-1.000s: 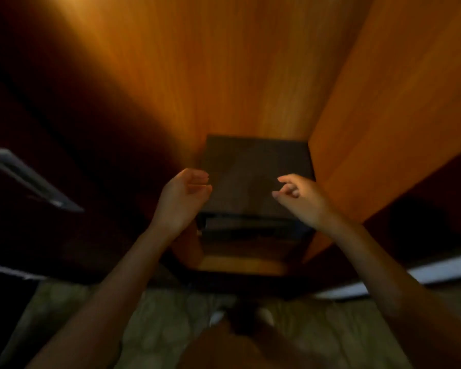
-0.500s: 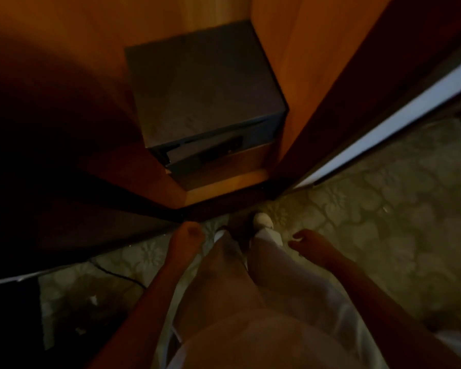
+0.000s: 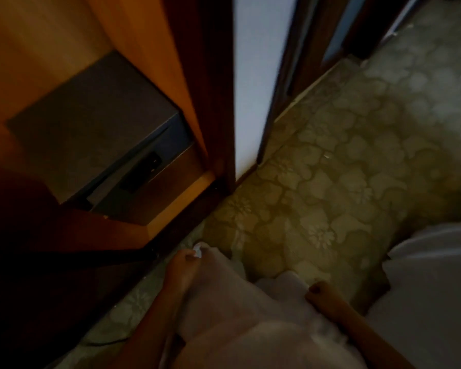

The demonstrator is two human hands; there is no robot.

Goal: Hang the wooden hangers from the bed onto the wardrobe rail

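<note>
We judge it's the fetch step: left hand (image 3: 183,265) hangs loose and empty, right hand (image 3: 320,291) grip we can't tell, no hangers in view, wardrobe (image 3: 144,62) left, white bedding (image 3: 431,294) right, so next turn there and grab one.

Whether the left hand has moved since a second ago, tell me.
Yes. The left hand dropped from in front of the grey box to below it, beside the leg.
</note>
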